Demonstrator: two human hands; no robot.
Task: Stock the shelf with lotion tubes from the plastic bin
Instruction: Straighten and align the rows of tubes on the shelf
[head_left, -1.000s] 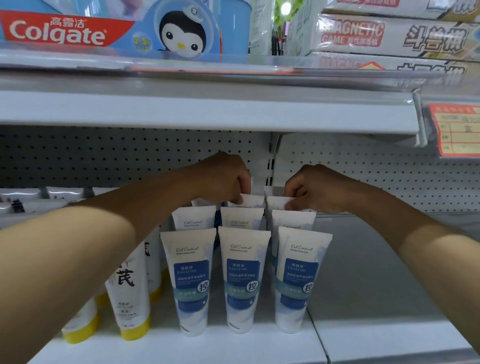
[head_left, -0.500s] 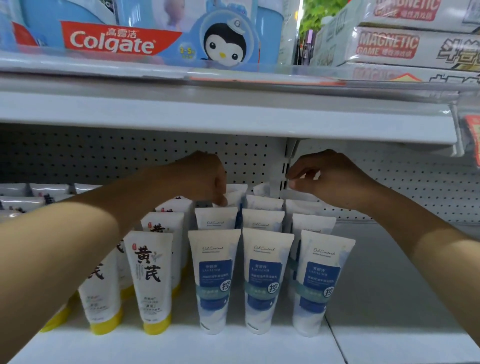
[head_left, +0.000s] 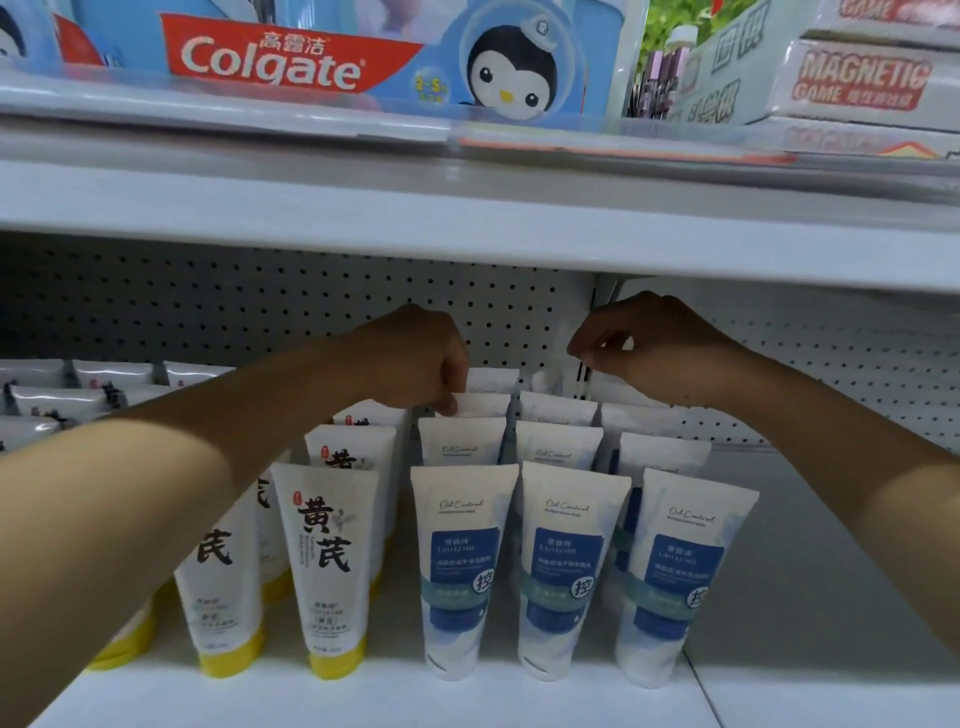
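- Both arms reach deep under the upper shelf (head_left: 467, 228), working the back of the blue-label rows on the lower shelf (head_left: 363, 696).
- Left hand (head_left: 415, 358) is curled down, fingertips on the crimped top of a rear tube (head_left: 480, 405) in the left blue-label row; it looks like a pinch, though the knuckles hide the contact itself.
- Right hand (head_left: 644, 345) hovers above the rear of the right-hand rows, thumb and forefinger drawn together. I cannot tell whether they hold anything; no tube is clearly in them.
- The lotion tubes stand cap-down in three files, with the front tube (head_left: 460, 566) of the left file at the shelf's front edge. The plastic bin is nowhere in view.
- The danger, as I read it: these tubes balance on narrow caps and are packed close. A nudge at the back could tip the row forward like dominoes.
- Both forearms cross above standing stock. The left one passes right over the yellow-capped tubes (head_left: 332, 566), so a careless pull-back could sweep them over.
- The upper shelf sits low over the hands, so lifting a tube high to clear its neighbours could knock knuckles against it.
- The bare stretch of shelf (head_left: 810, 597) to the right offers no support, so that outer file could lean that way.
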